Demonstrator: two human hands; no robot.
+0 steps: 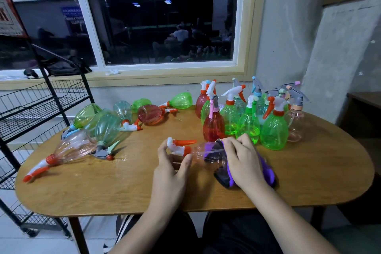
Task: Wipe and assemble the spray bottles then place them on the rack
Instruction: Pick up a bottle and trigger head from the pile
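- While the clear bottle (208, 152) lies sideways mid-worktop (123, 187), spray head toward 9 o'clock, the left hand (173, 163) pinches its neck, likely to steady it.
- Right hand (243, 161) curls over the purple cloth (267, 168) wrapped on the body: wiping, apparently.
- Upright bottles (247, 123) at 1 o'clock; lying bottles (103, 126) at 10; rack (41, 109) at 9.

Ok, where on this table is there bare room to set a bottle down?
Bare table front-left, between the lying pink bottle and left hand; also front-right, past the cloth. Crowded: upright bottles back-right, lying bottles back-left.
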